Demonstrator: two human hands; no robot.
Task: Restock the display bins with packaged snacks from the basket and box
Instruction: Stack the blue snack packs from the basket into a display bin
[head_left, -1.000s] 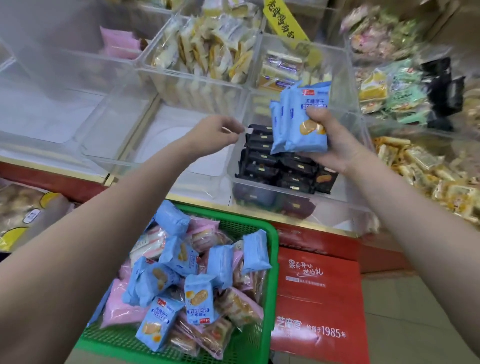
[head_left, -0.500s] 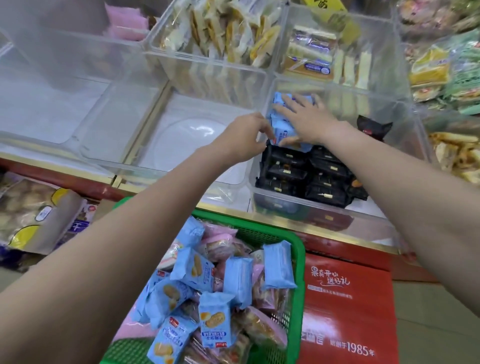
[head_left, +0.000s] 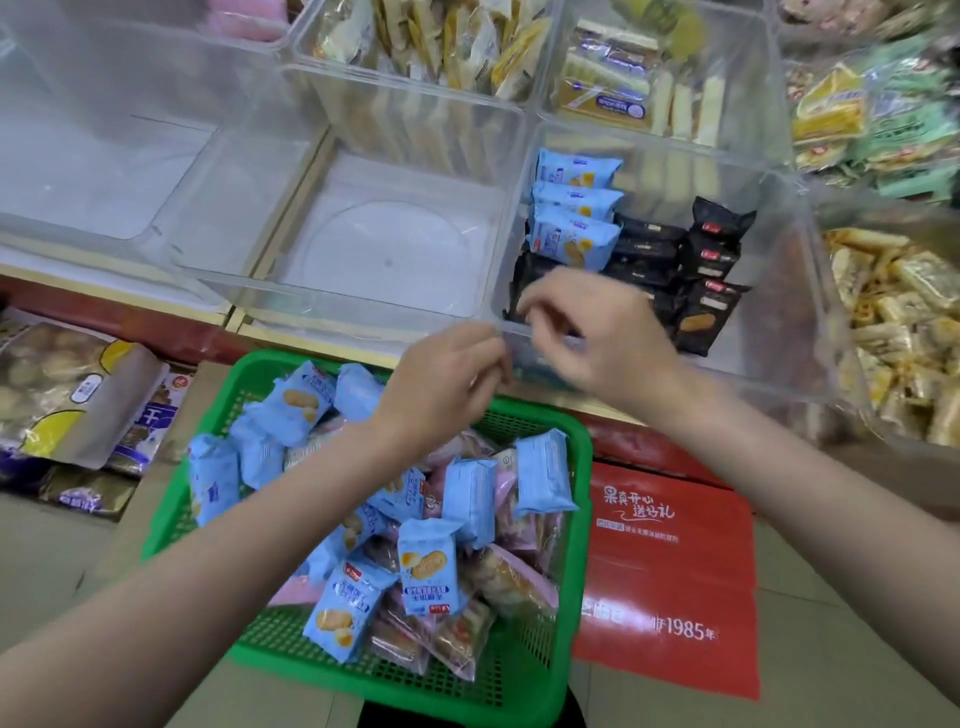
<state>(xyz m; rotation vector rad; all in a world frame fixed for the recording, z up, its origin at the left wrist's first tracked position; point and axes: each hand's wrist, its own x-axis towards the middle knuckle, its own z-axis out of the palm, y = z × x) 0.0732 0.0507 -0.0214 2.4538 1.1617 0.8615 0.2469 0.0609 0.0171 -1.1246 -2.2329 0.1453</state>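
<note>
Beyond both hands' loosely curled, empty fingers (head_left: 540, 312), three blue snack packs (head_left: 574, 218) stacked in the clear bin (head_left: 810, 291).

- Green basket (head_left: 571, 525): perforated plastic, on the floor below the clear bin (head_left: 779, 332); piled loosely with light-blue snack packs (head_left: 428, 574) and some pink and clear-wrapped ones, lying at mixed angles.
- Clear bin: above and to the right of the basket. Three blue packs (head_left: 574, 241) stacked at its back-left corner, beside and partly on rows of black packs (head_left: 706, 306).
- Red box (head_left: 670, 571): just right of the basket, white lettering on top.
</note>
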